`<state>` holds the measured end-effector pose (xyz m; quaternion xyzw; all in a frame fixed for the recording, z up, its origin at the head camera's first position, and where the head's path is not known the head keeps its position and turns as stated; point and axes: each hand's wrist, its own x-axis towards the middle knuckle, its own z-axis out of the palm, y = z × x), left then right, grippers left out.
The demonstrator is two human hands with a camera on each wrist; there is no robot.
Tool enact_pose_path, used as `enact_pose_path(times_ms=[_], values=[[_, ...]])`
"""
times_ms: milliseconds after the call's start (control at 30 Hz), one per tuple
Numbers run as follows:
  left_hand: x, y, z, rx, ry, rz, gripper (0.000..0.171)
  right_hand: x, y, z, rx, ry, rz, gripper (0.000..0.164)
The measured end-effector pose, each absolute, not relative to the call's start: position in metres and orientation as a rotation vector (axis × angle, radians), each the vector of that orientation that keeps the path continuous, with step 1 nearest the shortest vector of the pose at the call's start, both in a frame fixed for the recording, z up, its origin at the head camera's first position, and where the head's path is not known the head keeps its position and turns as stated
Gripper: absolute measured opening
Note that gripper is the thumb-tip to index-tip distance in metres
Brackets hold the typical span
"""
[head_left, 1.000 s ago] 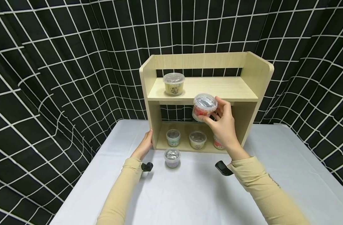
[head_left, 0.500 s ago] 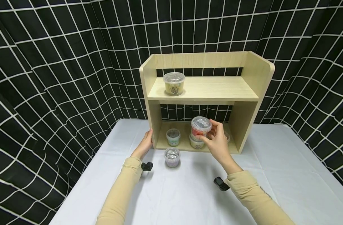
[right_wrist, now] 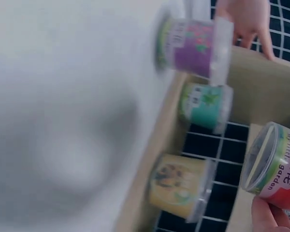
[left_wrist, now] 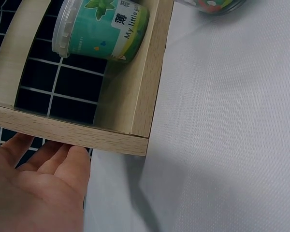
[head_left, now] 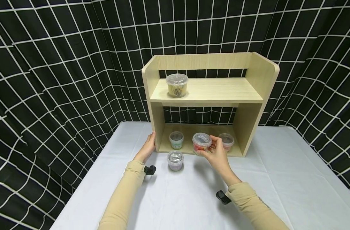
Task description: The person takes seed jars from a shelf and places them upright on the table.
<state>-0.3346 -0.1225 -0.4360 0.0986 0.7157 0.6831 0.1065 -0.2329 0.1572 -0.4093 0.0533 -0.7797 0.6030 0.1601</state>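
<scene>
Between thumb and fingers, my right hand [head_left: 216, 156] grips a clear-lidded plastic tub with a red label [head_left: 201, 143], in front of the lower shelf. A yellow tub [right_wrist: 179, 186] shows on that shelf in the right wrist view; in the head view the held tub hides it. My left hand [head_left: 147, 147] touches the outside of the left panel of the wooden shelf unit [head_left: 153, 121], its fingers [left_wrist: 72, 166] extended against the wood. A green tub [head_left: 176, 140] stands inside near that panel. On the table before it is a purple tub [head_left: 175, 160].
A pinkish tub [head_left: 226, 141] stands at the right of the lower shelf. One yellow panda tub [head_left: 177, 85] sits on the upper shelf's left. White cloth covers the table [head_left: 169, 198]. Black grid-patterned curtains [head_left: 77, 64] surround it.
My right hand has lowered the red tub from upper-shelf height to in front of the lower shelf, uncovering the pinkish tub. My left hand stays at the panel.
</scene>
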Motion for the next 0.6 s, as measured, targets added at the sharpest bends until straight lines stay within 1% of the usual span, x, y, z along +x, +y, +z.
enact_pose_path(times_ms=[167,333,600], values=[[-0.345,-0.123,-0.451,0.274,2.144,2.015,0.071,-0.233,0.156,-0.426,0.109,-2.295,1.672,0.077],[-0.348,-0.123,-0.455,0.279,2.177,1.996,0.079,-0.233,0.157,-0.437,0.095,-2.343,1.617,0.076],[-0.347,-0.122,-0.454,0.259,2.164,2.016,0.073,-0.231,0.157,-0.449,0.049,-2.41,1.585,0.074]])
